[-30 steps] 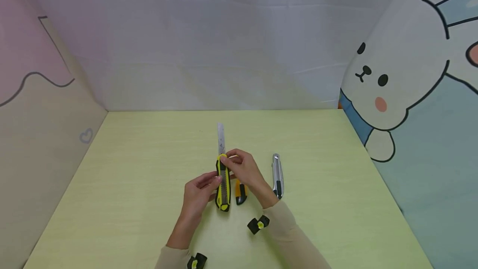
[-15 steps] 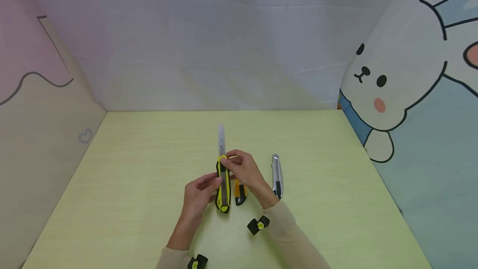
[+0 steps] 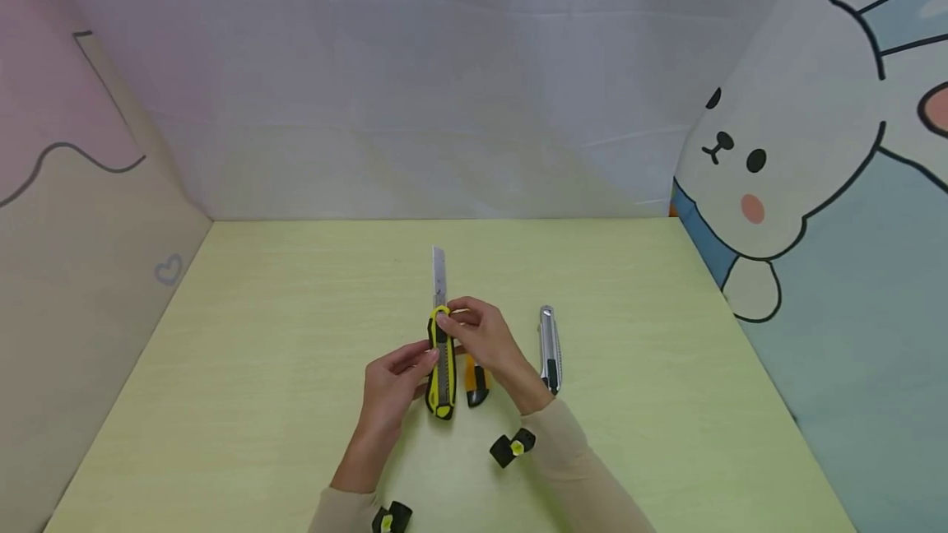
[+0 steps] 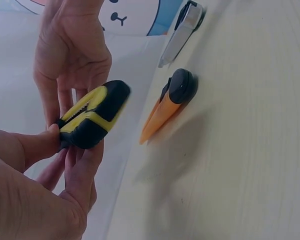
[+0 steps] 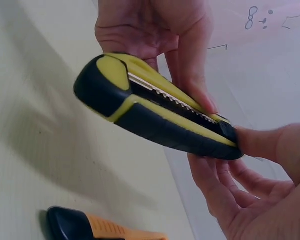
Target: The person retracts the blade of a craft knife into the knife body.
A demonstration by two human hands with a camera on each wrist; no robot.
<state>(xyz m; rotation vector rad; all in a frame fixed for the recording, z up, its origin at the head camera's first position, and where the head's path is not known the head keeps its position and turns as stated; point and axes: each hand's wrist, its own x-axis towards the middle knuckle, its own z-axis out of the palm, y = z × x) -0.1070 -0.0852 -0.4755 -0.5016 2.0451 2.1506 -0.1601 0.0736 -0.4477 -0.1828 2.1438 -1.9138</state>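
Observation:
A yellow and black utility knife (image 3: 442,377) is held above the table, its blade (image 3: 440,274) extended and pointing away from me. My left hand (image 3: 398,382) pinches the handle's left side around mid-length. Near the blade end, my right hand (image 3: 485,337) grips the same knife, thumb on its upper face. Both wrist views show the handle's butt and thumbs on either side; the blade is hidden there. An orange and black utility knife (image 3: 476,382) lies on the table beside it, partly covered by my right hand. Farther right rests a silver utility knife (image 3: 550,348).
The pale yellow-green table (image 3: 296,336) spreads out around the hands. A white cloth wall (image 3: 444,105) stands along its back edge, with printed panels at the left and right. Black wrist straps (image 3: 513,447) hang by the sleeves.
Both hands keep their hold on the yellow and black utility knife. It shifts and tilts only very slightly, while the other two knives stay put.

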